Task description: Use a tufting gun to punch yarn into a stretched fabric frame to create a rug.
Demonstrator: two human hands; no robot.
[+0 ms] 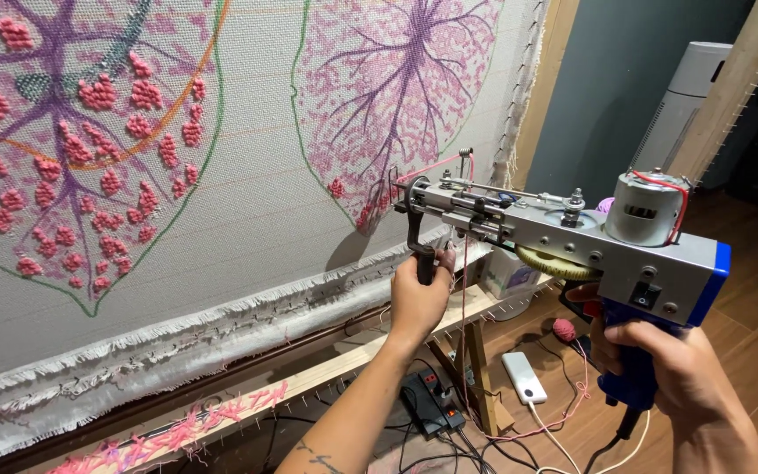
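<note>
Left hand (418,297) is closed around the tufting gun's (563,237) black front handle (420,250); right hand (660,355) grips its blue rear grip (638,382), trigger hidden. Needle tip meets the stretched cloth (247,202).

Grey-green wall (625,79), wooden floor (747,298), white tower fan (682,101) behind

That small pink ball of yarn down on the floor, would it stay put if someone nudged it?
Probably not. The pink yarn ball looks round and sits on the smooth wooden floor, so a nudge would likely send it rolling. It seems small and soft, so probably light and squashy. A pink strand trails from it, which might unwind or drag as it goes.
</note>
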